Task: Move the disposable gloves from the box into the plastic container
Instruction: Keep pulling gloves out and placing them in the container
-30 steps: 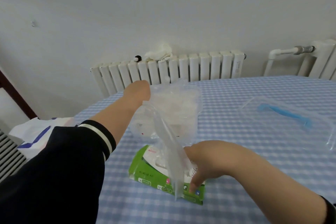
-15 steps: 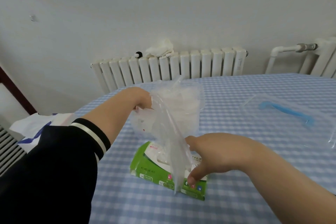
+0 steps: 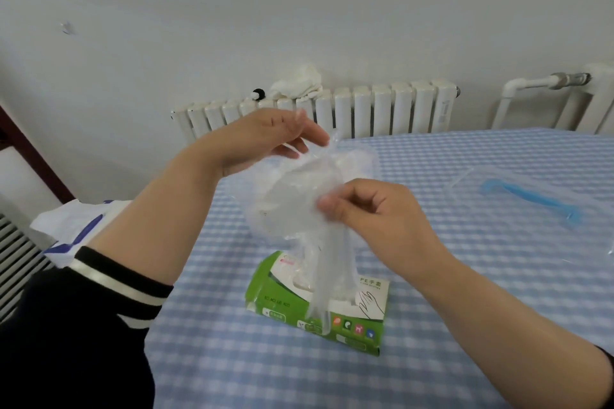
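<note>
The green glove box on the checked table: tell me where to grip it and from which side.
Grip the green cardboard glove box across its long side edges, coming from above near its left end. It lies flat on the blue checked tablecloth, and a clear plastic glove hangs over its middle opening, so the bare left end is probably easiest to reach.

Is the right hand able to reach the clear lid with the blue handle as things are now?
Probably yes. The lid lies flat on the table off to the right hand's own side, with bare cloth between. But that hand now pinches the gloves, so it must release them first.
</note>
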`<action>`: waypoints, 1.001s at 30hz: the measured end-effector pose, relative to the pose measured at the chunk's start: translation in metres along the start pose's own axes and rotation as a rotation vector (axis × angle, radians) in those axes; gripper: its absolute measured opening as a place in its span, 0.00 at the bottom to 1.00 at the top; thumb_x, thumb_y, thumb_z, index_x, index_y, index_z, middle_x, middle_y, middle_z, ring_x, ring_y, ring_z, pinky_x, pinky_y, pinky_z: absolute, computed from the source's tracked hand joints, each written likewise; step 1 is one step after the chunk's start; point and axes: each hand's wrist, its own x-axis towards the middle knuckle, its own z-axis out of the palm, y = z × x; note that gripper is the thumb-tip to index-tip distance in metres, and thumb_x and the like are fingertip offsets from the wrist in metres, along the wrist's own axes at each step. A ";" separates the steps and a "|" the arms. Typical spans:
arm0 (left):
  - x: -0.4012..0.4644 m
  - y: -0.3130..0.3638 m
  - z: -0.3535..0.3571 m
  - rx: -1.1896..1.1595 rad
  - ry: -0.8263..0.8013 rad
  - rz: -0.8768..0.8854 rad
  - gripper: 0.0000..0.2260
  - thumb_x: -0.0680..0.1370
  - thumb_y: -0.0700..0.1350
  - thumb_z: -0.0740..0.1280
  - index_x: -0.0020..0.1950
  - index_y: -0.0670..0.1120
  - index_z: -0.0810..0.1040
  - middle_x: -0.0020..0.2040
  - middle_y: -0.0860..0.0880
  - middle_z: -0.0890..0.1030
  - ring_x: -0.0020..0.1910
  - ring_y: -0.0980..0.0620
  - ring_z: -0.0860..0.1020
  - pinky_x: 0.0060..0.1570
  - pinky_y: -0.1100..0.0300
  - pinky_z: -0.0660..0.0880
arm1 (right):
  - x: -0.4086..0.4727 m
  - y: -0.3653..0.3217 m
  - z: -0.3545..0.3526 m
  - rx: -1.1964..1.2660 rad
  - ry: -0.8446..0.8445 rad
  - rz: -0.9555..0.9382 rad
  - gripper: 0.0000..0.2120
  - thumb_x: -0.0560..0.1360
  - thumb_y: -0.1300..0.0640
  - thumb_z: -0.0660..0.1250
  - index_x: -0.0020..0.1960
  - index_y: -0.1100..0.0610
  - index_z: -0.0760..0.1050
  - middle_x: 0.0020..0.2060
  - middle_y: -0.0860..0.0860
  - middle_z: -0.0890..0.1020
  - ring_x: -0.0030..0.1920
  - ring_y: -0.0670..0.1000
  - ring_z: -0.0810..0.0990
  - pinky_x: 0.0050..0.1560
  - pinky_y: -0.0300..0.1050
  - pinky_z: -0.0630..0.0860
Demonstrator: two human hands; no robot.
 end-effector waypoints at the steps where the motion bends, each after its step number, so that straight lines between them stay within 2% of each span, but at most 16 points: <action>1: -0.006 -0.001 0.001 -0.081 -0.107 0.008 0.34 0.67 0.74 0.64 0.61 0.49 0.78 0.61 0.46 0.80 0.59 0.48 0.77 0.63 0.52 0.73 | 0.001 -0.001 -0.002 0.048 0.024 0.009 0.06 0.71 0.50 0.70 0.43 0.51 0.83 0.39 0.47 0.86 0.42 0.47 0.84 0.48 0.39 0.80; 3: -0.013 -0.004 0.007 -0.102 -0.236 0.001 0.42 0.64 0.74 0.68 0.65 0.44 0.74 0.63 0.41 0.77 0.62 0.41 0.76 0.63 0.47 0.71 | 0.004 -0.004 -0.006 0.133 0.051 0.044 0.12 0.70 0.47 0.66 0.45 0.53 0.83 0.41 0.49 0.86 0.42 0.50 0.85 0.47 0.44 0.82; 4: -0.015 -0.005 0.010 -0.068 -0.257 0.003 0.42 0.65 0.72 0.70 0.66 0.43 0.73 0.62 0.41 0.78 0.61 0.41 0.77 0.61 0.48 0.73 | 0.004 -0.005 -0.008 0.152 0.062 0.054 0.14 0.71 0.46 0.65 0.45 0.54 0.83 0.42 0.49 0.86 0.41 0.50 0.85 0.46 0.44 0.82; 5: -0.017 -0.004 0.014 -0.047 -0.263 0.005 0.39 0.65 0.69 0.73 0.66 0.43 0.73 0.60 0.43 0.79 0.58 0.44 0.78 0.57 0.52 0.75 | 0.005 -0.005 -0.008 0.160 0.074 0.061 0.15 0.71 0.46 0.64 0.45 0.54 0.83 0.42 0.50 0.86 0.40 0.49 0.84 0.44 0.44 0.82; 7: -0.019 -0.002 0.023 -0.027 -0.224 -0.041 0.28 0.67 0.55 0.78 0.62 0.47 0.76 0.56 0.47 0.82 0.54 0.50 0.80 0.54 0.59 0.76 | 0.005 -0.006 -0.008 0.175 0.105 0.064 0.15 0.72 0.45 0.63 0.44 0.53 0.84 0.41 0.50 0.86 0.38 0.48 0.82 0.42 0.43 0.82; 10: -0.018 -0.002 0.031 0.080 -0.172 -0.053 0.21 0.69 0.45 0.77 0.60 0.53 0.77 0.50 0.57 0.83 0.51 0.56 0.81 0.51 0.62 0.75 | 0.004 -0.009 -0.009 0.216 0.162 0.057 0.14 0.74 0.46 0.63 0.44 0.52 0.84 0.40 0.50 0.85 0.37 0.48 0.81 0.42 0.44 0.82; 12: -0.020 -0.002 0.037 0.136 -0.190 -0.071 0.16 0.72 0.43 0.77 0.55 0.55 0.77 0.42 0.61 0.81 0.43 0.60 0.79 0.46 0.63 0.74 | 0.004 -0.012 -0.011 0.238 0.210 0.024 0.14 0.74 0.46 0.62 0.43 0.52 0.84 0.40 0.51 0.85 0.39 0.50 0.82 0.44 0.46 0.82; 14: -0.021 -0.002 0.039 0.200 -0.208 -0.098 0.09 0.72 0.42 0.76 0.44 0.53 0.77 0.36 0.58 0.79 0.37 0.59 0.77 0.43 0.61 0.72 | 0.004 -0.015 -0.014 0.271 0.259 -0.026 0.14 0.75 0.47 0.62 0.43 0.53 0.84 0.41 0.51 0.86 0.42 0.51 0.83 0.43 0.45 0.81; 18: -0.021 0.001 0.043 0.289 -0.241 -0.126 0.11 0.73 0.43 0.75 0.37 0.48 0.74 0.31 0.56 0.74 0.33 0.56 0.71 0.39 0.60 0.69 | 0.004 -0.019 -0.018 0.371 0.332 -0.085 0.15 0.76 0.48 0.61 0.42 0.56 0.82 0.41 0.52 0.85 0.41 0.49 0.83 0.40 0.41 0.79; 21: -0.021 0.006 0.045 0.428 -0.284 -0.178 0.12 0.75 0.45 0.73 0.33 0.54 0.77 0.26 0.62 0.72 0.28 0.63 0.69 0.35 0.68 0.67 | 0.006 -0.024 -0.026 0.463 0.370 -0.087 0.14 0.75 0.49 0.63 0.41 0.56 0.82 0.40 0.52 0.85 0.39 0.49 0.83 0.38 0.41 0.79; 23: -0.023 0.008 0.043 0.381 -0.270 -0.127 0.11 0.74 0.47 0.74 0.40 0.64 0.79 0.34 0.65 0.77 0.33 0.65 0.72 0.41 0.69 0.69 | 0.009 -0.027 -0.030 0.508 0.379 -0.070 0.12 0.75 0.51 0.63 0.41 0.55 0.82 0.40 0.51 0.86 0.38 0.49 0.83 0.38 0.41 0.79; 25: -0.023 0.011 0.040 0.279 -0.162 -0.056 0.10 0.73 0.58 0.72 0.52 0.64 0.79 0.47 0.66 0.81 0.46 0.63 0.77 0.52 0.61 0.73 | 0.010 -0.026 -0.034 0.556 0.380 -0.048 0.11 0.79 0.55 0.62 0.43 0.56 0.81 0.39 0.50 0.86 0.37 0.48 0.84 0.37 0.41 0.79; 27: -0.021 0.016 0.038 0.088 -0.063 0.021 0.26 0.70 0.73 0.63 0.59 0.58 0.78 0.58 0.59 0.81 0.59 0.56 0.78 0.60 0.55 0.74 | 0.012 -0.024 -0.034 0.604 0.351 -0.017 0.12 0.81 0.58 0.59 0.47 0.57 0.80 0.39 0.51 0.86 0.38 0.48 0.84 0.37 0.41 0.79; 28: -0.020 0.021 0.038 -0.026 -0.029 0.047 0.31 0.69 0.76 0.60 0.60 0.56 0.79 0.60 0.55 0.81 0.61 0.53 0.78 0.62 0.56 0.73 | 0.011 -0.023 -0.034 0.611 0.333 -0.004 0.12 0.81 0.58 0.59 0.47 0.57 0.80 0.39 0.51 0.86 0.39 0.49 0.84 0.37 0.42 0.79; 29: -0.018 0.025 0.039 -0.084 0.002 0.071 0.31 0.70 0.75 0.59 0.59 0.55 0.80 0.59 0.53 0.82 0.61 0.53 0.78 0.62 0.56 0.73 | 0.012 -0.022 -0.032 0.611 0.317 0.006 0.12 0.81 0.58 0.59 0.47 0.57 0.80 0.40 0.50 0.86 0.39 0.49 0.84 0.38 0.42 0.80; 30: -0.017 0.032 0.041 -0.092 0.042 0.090 0.26 0.72 0.71 0.61 0.57 0.54 0.81 0.56 0.53 0.83 0.59 0.54 0.79 0.60 0.57 0.74 | 0.012 -0.022 -0.031 0.602 0.312 0.017 0.12 0.81 0.59 0.59 0.46 0.56 0.81 0.40 0.50 0.86 0.40 0.49 0.84 0.38 0.43 0.80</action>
